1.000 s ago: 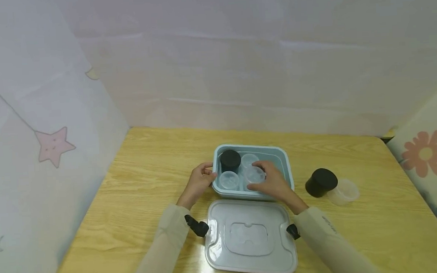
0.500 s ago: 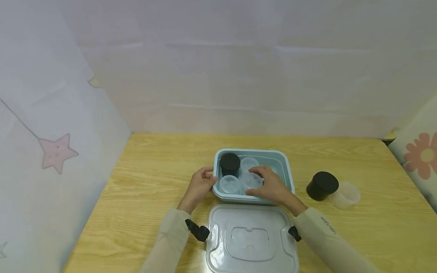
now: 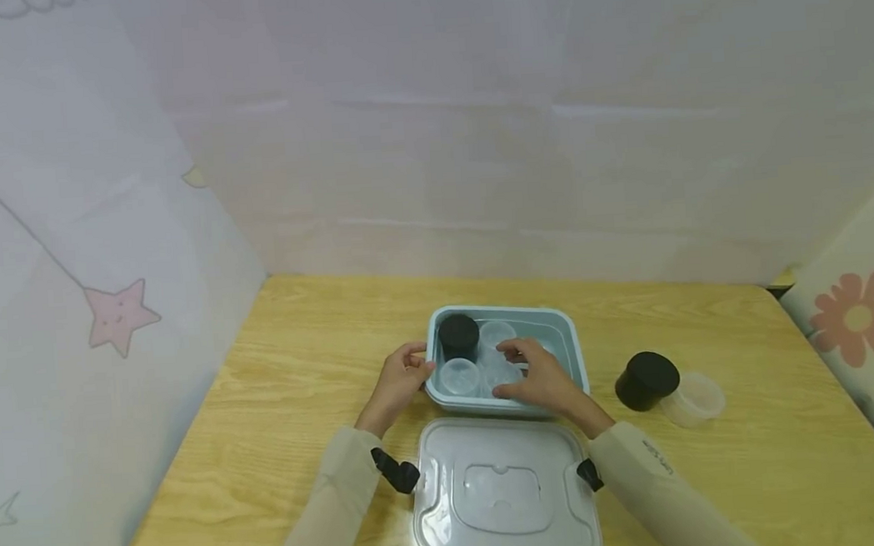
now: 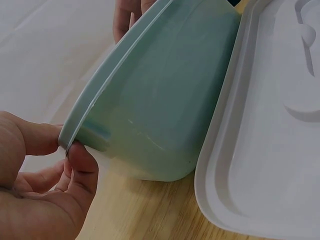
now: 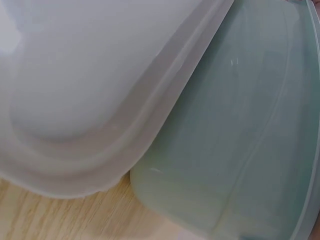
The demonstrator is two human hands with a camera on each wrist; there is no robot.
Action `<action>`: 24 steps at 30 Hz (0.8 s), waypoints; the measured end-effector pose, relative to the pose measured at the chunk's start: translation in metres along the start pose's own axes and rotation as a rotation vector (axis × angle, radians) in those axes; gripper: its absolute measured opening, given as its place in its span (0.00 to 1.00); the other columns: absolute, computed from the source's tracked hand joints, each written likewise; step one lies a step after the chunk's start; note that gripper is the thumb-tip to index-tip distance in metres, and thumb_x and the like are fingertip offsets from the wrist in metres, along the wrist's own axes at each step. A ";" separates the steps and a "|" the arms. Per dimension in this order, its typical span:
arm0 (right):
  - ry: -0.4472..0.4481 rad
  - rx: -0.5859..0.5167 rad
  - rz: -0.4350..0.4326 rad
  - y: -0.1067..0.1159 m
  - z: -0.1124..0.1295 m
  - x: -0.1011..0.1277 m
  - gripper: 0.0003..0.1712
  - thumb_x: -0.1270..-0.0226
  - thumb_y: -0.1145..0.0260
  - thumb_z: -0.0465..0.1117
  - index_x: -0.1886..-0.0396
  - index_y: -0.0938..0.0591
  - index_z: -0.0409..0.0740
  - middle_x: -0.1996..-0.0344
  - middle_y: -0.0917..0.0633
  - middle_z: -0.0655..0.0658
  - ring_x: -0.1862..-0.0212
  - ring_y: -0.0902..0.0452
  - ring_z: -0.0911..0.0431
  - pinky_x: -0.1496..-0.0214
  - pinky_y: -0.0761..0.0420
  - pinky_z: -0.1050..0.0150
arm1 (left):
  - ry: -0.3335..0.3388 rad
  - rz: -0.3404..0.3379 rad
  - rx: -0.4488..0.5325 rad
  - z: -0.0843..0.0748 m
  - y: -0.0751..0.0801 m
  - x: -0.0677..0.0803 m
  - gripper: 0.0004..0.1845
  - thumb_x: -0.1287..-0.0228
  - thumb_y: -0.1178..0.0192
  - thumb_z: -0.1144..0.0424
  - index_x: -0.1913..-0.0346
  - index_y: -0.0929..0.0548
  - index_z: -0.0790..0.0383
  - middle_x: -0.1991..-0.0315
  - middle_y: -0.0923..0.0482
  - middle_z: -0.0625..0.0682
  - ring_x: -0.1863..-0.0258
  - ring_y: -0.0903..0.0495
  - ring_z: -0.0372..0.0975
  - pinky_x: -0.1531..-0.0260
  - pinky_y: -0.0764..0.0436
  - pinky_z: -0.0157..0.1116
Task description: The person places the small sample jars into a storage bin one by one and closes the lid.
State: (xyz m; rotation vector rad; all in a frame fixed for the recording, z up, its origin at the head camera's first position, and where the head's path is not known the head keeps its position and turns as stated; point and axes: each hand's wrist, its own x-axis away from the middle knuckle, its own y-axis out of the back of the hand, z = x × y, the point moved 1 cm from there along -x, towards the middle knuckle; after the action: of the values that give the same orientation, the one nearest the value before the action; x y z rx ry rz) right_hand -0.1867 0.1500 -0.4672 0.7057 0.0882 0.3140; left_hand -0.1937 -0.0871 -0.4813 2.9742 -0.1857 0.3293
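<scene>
On the counter (image 3: 305,448), toward its middle, stands a pale blue-green box (image 3: 570,357) with no lid on. The left hand (image 3: 397,381) grips the box's left rim: in the left wrist view the thumb and a fingertip pinch the rim's edge (image 4: 75,137) between them, a narrow grip closed on the plastic.

The right hand (image 3: 541,375) reaches into the box from its near side, fingers curled around a clear round cup (image 3: 500,372) in the near middle of the box; the grip is closed on that cup, which sits under the fingertips and just right of another clear cup (image 3: 459,376). Behind them, at the far left corner of the box, stands a black jar (image 3: 459,335), with one more clear cup (image 3: 497,333) just beside it on the right.

The box's grey lid (image 3: 505,494) lies flat on the counter at the near edge, touching or almost touching the box's near wall, between the two forearms. Well apart to the right of the box, a second black jar (image 3: 645,380) stands with a clear cup (image 3: 693,397) just beside it. The right wrist view shows only the lid's edge (image 5: 100,165) against the box wall (image 5: 240,150).
</scene>
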 end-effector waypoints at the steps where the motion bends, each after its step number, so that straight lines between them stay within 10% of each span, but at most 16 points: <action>1: -0.001 -0.005 -0.006 0.000 0.000 0.000 0.37 0.49 0.25 0.39 0.40 0.28 0.35 0.46 0.26 0.34 0.43 0.28 0.40 0.41 0.26 0.45 | 0.003 0.000 0.000 0.000 0.000 0.000 0.21 0.33 0.45 0.68 0.38 0.30 0.70 0.66 0.28 0.51 0.72 0.28 0.36 0.68 0.21 0.37; 24: 0.103 -0.030 -0.124 0.025 -0.003 0.015 0.34 0.49 0.25 0.36 0.42 0.28 0.31 0.46 0.25 0.31 0.45 0.27 0.40 0.43 0.25 0.45 | -0.009 -0.012 -0.021 0.003 -0.002 0.000 0.20 0.34 0.45 0.69 0.40 0.28 0.68 0.66 0.27 0.53 0.72 0.27 0.37 0.67 0.20 0.36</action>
State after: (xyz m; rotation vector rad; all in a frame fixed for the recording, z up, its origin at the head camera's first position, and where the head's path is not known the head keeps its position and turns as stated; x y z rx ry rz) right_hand -0.1796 0.1746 -0.4529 0.6513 0.2241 0.2321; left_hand -0.1924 -0.0860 -0.4844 2.9559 -0.1715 0.3102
